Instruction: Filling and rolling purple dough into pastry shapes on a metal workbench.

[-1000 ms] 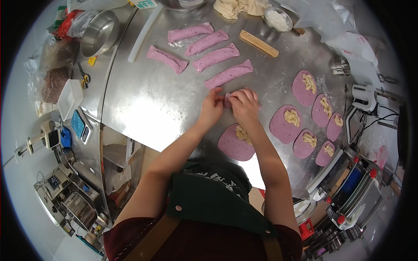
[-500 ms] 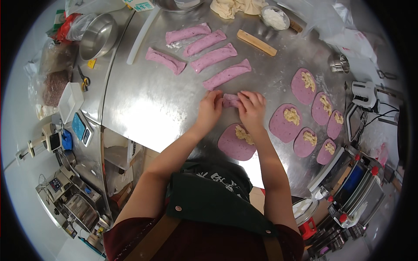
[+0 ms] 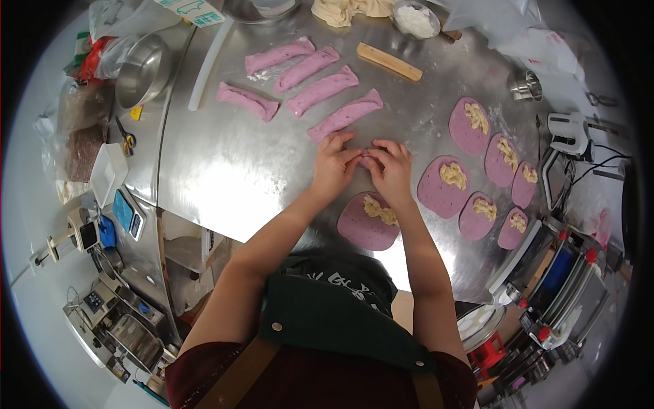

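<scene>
Both hands meet over the steel worktop, pinching a piece of purple dough [image 3: 366,155] that they mostly cover. My left hand [image 3: 335,165] has its fingers closed on the dough's left side. My right hand [image 3: 390,167] grips it from the right, thumb and fingertips near the left thumb. Just nearer to me lies a flat purple dough round [image 3: 368,222] with a pale yellow filling [image 3: 380,210] on its upper part. Beyond my hands is a rolled purple dough log [image 3: 345,115], with several more logs [image 3: 322,90] to its far left.
Several filled dough rounds [image 3: 443,187] lie at the right. Farther back are a wooden stick [image 3: 389,62], a bowl of white powder [image 3: 416,22] and a pale cloth-like mass [image 3: 347,9]. A steel bowl [image 3: 144,71], scissors [image 3: 127,136] and a scale [image 3: 128,213] stand left. Trays [image 3: 558,273] crowd the right edge.
My hands have drawn closer together over the dough, which now shows much less between them. The whole view has shifted slightly; the other dough pieces stay in place on the worktop.
</scene>
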Demonstrator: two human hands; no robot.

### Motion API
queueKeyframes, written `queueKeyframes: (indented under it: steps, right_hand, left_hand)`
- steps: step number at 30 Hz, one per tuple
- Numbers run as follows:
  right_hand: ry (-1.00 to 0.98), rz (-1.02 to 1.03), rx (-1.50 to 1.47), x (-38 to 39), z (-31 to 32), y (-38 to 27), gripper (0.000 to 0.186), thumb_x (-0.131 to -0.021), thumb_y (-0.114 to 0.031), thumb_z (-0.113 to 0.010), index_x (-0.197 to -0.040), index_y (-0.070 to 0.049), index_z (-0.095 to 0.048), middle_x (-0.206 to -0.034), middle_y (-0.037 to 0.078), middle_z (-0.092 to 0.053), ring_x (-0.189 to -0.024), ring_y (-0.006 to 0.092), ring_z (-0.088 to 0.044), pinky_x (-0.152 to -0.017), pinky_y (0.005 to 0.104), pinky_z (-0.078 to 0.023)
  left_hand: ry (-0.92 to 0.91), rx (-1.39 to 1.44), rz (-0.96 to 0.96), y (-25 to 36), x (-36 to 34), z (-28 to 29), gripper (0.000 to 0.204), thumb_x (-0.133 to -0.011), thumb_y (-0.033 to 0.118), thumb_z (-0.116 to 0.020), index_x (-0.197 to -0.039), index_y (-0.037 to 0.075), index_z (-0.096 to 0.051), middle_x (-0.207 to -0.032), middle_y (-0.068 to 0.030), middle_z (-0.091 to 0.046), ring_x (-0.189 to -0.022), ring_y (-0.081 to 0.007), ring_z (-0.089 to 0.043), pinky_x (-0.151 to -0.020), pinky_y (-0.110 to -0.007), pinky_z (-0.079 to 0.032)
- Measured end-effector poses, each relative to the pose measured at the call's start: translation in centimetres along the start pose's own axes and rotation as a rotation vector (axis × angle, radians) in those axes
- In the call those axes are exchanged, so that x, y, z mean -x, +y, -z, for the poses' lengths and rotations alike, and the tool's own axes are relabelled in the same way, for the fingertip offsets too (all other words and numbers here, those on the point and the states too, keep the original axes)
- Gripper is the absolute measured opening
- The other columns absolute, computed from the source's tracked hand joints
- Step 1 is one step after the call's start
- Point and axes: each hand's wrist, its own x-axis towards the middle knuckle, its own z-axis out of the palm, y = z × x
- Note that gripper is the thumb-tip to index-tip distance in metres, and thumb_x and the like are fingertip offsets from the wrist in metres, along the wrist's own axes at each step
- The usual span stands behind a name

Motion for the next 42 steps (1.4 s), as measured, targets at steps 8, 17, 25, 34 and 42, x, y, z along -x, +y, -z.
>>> queueKeyframes:
  steps: [8,17,25,34,42]
  right_hand:
    - [0.024,-0.044,-0.072,0.0,-0.7,0.1,0.01,-0.066,-0.012,-0.071,-0.073,-0.009,-0.065,-0.096,0.001,-0.061,-0.09,0.0232,-0.053,-0.08,0.0386,-0.038]
    - [0.006,-0.07,-0.026,1.0,1.6,1.1,0.028,-0.07,-0.016,-0.069,-0.096,-0.007,-0.065,-0.107,0.004,-0.059,-0.097,0.0265,-0.052,-0.085,0.0411,-0.037]
    - [-0.007,-0.083,-0.028,1.0,1.6,1.1,0.019,-0.07,-0.016,-0.069,-0.087,-0.008,-0.066,-0.1,0.003,-0.059,-0.096,0.0256,-0.053,-0.088,0.0435,-0.037]
    - [0.048,-0.031,-0.019,1.2,1.0,1.4,0.013,-0.07,-0.016,-0.069,-0.081,-0.009,-0.066,-0.095,0.001,-0.06,-0.096,0.0234,-0.053,-0.091,0.0451,-0.036]
    - [0.025,-0.105,-0.044,0.8,0.9,0.2,0.02,-0.072,-0.017,-0.067,-0.089,-0.008,-0.066,-0.102,0.003,-0.059,-0.1,0.025,-0.052,-0.094,0.0448,-0.035]
  left_hand:
    - [0.05,-0.011,0.01,-0.5,0.6,-1.0,0.023,-0.063,0.0,-0.07,-0.085,0.008,-0.07,-0.105,-0.01,-0.06,-0.099,-0.0296,-0.053,-0.082,-0.038,-0.044]
    - [0.023,0.061,0.006,0.6,0.3,-0.2,0.021,-0.067,0.003,-0.069,-0.088,0.004,-0.068,-0.107,-0.0101,-0.059,-0.091,-0.028,-0.054,-0.078,-0.038,-0.044]
    - [-0.058,0.034,0.002,0.7,-0.1,-1.4,0.019,-0.066,0.003,-0.069,-0.085,0.007,-0.07,-0.106,-0.0069,-0.06,-0.099,-0.0277,-0.054,-0.082,-0.038,-0.041]
    - [-0.074,0.005,-0.036,0.3,0.0,-1.5,0.018,-0.068,0.006,-0.069,-0.087,0.009,-0.069,-0.106,-0.0063,-0.06,-0.102,-0.0279,-0.053,-0.084,-0.04,-0.039]
    - [-0.118,-0.013,-0.024,0.5,-0.4,-0.7,0.027,-0.071,0.006,-0.067,-0.098,0.005,-0.066,-0.107,-0.008,-0.06,-0.098,-0.0282,-0.054,-0.083,-0.039,-0.04]
